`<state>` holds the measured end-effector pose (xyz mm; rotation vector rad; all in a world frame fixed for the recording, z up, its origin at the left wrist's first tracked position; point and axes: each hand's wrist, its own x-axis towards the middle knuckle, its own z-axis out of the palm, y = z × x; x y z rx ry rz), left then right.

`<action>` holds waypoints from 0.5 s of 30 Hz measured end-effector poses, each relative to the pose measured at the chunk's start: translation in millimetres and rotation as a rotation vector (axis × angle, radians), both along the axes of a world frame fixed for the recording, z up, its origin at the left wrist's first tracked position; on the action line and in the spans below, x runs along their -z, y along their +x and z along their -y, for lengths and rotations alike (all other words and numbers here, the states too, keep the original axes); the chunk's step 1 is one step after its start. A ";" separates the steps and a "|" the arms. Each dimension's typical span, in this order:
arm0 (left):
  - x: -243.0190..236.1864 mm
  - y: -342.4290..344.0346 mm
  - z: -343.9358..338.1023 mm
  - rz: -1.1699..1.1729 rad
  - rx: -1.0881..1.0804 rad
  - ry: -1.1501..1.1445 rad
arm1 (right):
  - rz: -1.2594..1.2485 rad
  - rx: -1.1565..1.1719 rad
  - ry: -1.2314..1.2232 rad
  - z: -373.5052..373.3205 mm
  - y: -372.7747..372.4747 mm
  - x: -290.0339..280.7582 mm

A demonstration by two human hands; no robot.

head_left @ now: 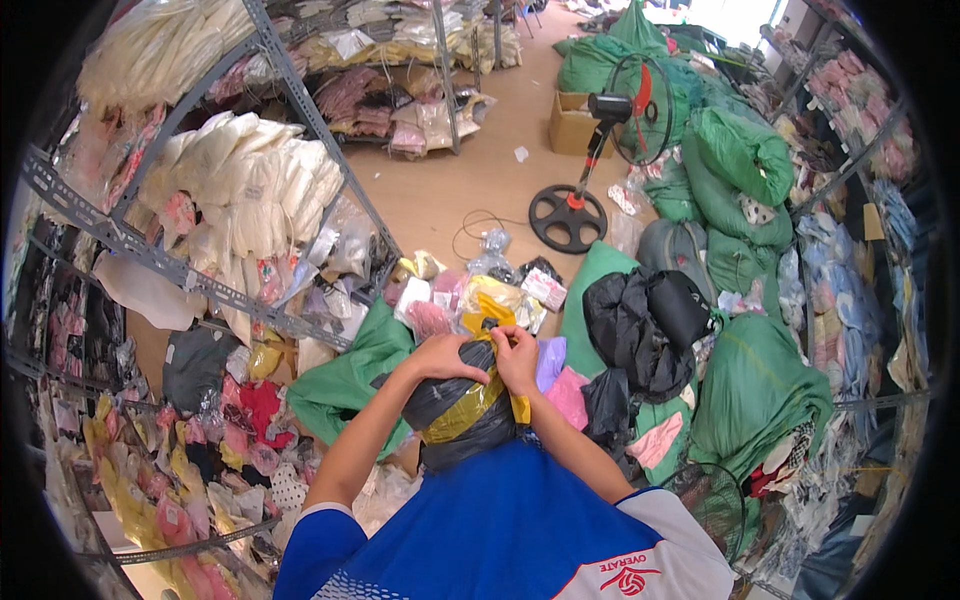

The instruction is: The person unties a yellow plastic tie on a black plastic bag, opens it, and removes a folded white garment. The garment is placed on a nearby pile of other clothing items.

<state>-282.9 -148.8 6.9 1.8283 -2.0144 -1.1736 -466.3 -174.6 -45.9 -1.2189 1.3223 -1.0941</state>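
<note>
Close in front of my body is a black plastic bundle (462, 448), wrapped slantwise by a yellow plastic strip (463, 412). My left hand (448, 358) grips the upper part of this bundle, its thumb lying across the top. At the top right, my right hand (515, 362) is closed in a pinch on the yellow strip, whose loose end sticks up beyond my fingers. Another bit of yellow hangs below the right hand. The fingertips are partly hidden, and what is inside the bundle does not show.
Metal shelves (300, 110) with bagged clothes stand left. A pedestal fan (568, 218) and a cardboard box (572, 125) are ahead. Green sacks (755, 390) and a black bag (630, 330) crowd the right. Loose bagged garments (430, 318) lie just beyond my hands.
</note>
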 end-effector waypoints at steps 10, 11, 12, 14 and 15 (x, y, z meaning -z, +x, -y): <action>14.7 4.3 -11.9 0.016 -0.111 0.100 | 0.194 -0.317 0.195 24.2 -48.7 -9.2; 16.8 7.7 -13.4 -0.012 -0.125 0.097 | 0.142 -0.324 0.172 24.5 -51.5 -17.1; 18.8 10.4 -15.0 -0.012 -0.127 0.081 | -0.025 -0.432 0.113 20.1 -52.5 -27.6; 22.2 14.8 -16.8 -0.011 -0.125 0.047 | -0.360 -0.640 -0.012 3.9 -55.3 -46.6; 25.2 15.0 -16.8 0.007 -0.140 0.037 | -0.475 -0.692 -0.048 -5.1 -55.5 -48.0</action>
